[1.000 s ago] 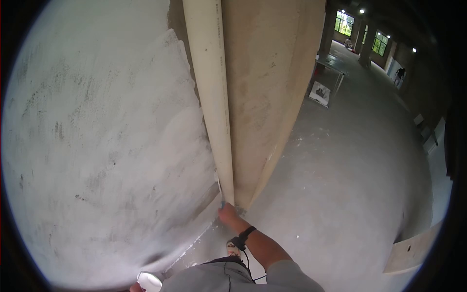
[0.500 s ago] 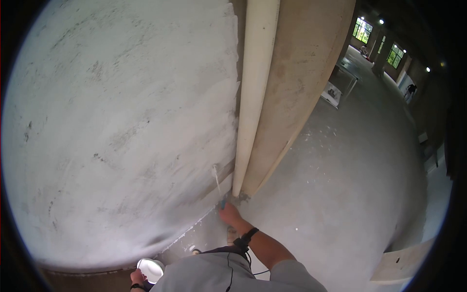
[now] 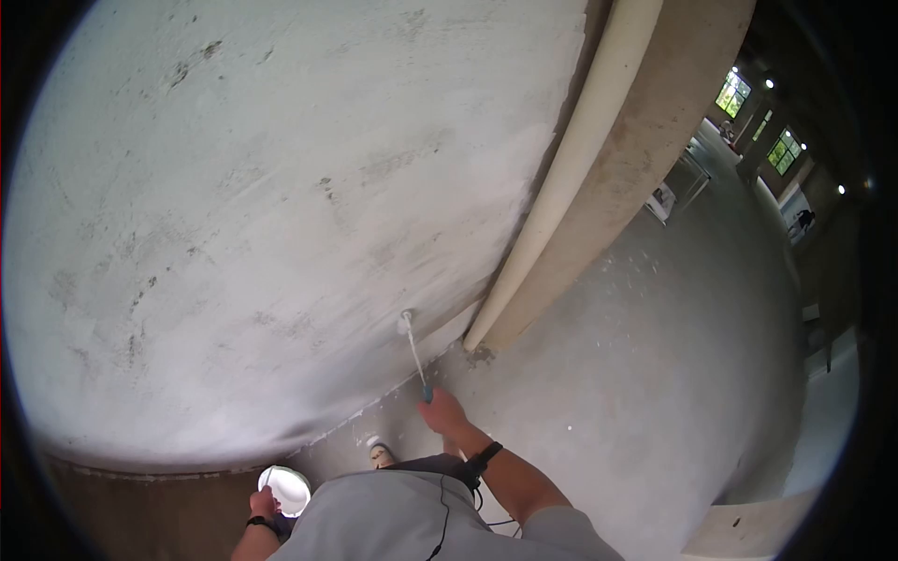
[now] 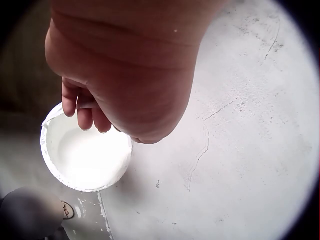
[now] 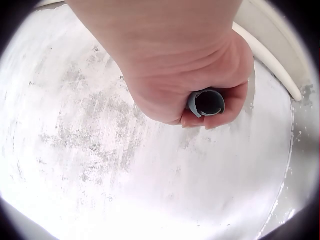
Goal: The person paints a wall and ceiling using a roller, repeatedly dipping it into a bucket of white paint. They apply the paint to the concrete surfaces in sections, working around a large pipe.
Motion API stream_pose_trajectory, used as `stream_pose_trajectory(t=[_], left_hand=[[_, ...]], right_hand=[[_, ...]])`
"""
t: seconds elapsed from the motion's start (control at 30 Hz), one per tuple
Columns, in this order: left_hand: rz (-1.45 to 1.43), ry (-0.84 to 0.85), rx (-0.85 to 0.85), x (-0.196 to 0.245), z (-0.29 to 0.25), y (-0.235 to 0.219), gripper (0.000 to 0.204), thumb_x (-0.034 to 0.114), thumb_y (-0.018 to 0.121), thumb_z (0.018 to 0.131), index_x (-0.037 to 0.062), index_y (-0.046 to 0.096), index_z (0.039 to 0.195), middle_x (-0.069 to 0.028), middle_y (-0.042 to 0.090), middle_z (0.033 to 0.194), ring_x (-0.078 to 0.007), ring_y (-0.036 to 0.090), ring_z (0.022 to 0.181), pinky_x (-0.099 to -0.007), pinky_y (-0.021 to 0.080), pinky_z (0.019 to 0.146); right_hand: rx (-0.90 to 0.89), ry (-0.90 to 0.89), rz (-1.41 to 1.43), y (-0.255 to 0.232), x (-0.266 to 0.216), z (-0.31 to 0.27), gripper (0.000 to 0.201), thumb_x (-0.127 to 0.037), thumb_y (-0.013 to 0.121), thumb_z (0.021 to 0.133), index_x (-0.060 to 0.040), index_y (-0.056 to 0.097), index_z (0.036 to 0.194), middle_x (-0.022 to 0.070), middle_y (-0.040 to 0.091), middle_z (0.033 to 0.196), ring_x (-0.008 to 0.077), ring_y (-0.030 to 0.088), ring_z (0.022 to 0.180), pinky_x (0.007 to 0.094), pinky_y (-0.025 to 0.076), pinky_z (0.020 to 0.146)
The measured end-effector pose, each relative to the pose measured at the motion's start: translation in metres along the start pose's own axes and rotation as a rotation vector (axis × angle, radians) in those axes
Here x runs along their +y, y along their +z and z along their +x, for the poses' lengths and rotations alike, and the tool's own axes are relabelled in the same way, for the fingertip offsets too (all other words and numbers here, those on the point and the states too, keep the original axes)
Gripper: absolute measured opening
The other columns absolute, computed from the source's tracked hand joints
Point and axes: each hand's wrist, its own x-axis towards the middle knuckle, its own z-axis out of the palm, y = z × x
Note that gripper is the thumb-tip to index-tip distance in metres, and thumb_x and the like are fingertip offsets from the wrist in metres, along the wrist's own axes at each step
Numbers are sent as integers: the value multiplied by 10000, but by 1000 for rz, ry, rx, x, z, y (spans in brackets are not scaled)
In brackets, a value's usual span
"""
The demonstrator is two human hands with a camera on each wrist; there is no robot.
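My right hand (image 3: 441, 413) grips the blue handle of a paint roller (image 3: 417, 360), whose whitened rod reaches up to the wall. Its small head overlaps the low part of the white-coated wall (image 3: 309, 187), left of the corner pipe. In the right wrist view, the hollow end of the blue handle (image 5: 207, 103) pokes out of the curled fingers. Down at the left, my left hand (image 3: 265, 505) holds a white bucket (image 3: 290, 488) by its handle. White paint (image 4: 90, 150) fills the inside of the bucket in the left wrist view, and the curled fingers (image 4: 85, 117) overlap its rim.
A cream pipe (image 3: 580, 168) runs down the corner beside a bare brown wall strip (image 3: 645, 140). Grey floor (image 3: 655, 374) with white splashes spreads to the right. My foot (image 3: 380, 453) stands near the wall base. A board (image 3: 739, 528) lies at lower right; people are far off.
The roller has moved left along the wall, away from the pipe. My head view has turned left, and the bucket and left hand show more fully.
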Motion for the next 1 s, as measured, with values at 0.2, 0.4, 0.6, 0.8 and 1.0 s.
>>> stream_pose_trajectory(t=[0.2,0.4,0.6,0.8,1.0], left_hand=[[30,14,27,-17,5,-26,315,247,515,855,-62,570,880,-165,577,681,-285,599,542,-428,481,440],[38,-15,26,-30,10,-32,252,262,511,872,10,516,862,-125,513,657,-244,515,494,-416,416,440],[-1,-2,52,-39,6,-30,313,236,515,841,-65,578,898,-147,576,657,-272,595,532,-422,496,487],[-24,-39,44,-29,-6,-11,313,263,510,867,-41,569,914,-133,564,667,-264,586,534,-441,495,495],[-168,-71,41,-34,-14,18,268,266,510,874,1,553,874,-111,528,645,-257,567,528,-466,480,490]], right_hand=[[-16,-101,-104,27,-17,-33,323,-275,567,817,17,590,953,281,627,936,463,584,927,501,472,820],[-101,-236,-127,46,-15,-40,265,-254,567,813,-6,596,902,251,622,909,448,584,884,500,463,771],[-151,-261,-90,48,-10,-31,264,-272,587,814,-26,598,908,234,626,908,435,589,872,493,464,752],[-96,-201,-63,19,4,-17,304,-314,607,814,-26,616,910,226,635,864,432,598,846,476,476,739],[-66,-179,-110,-34,42,27,280,-291,602,790,-23,604,871,230,637,857,438,596,856,480,482,744]])
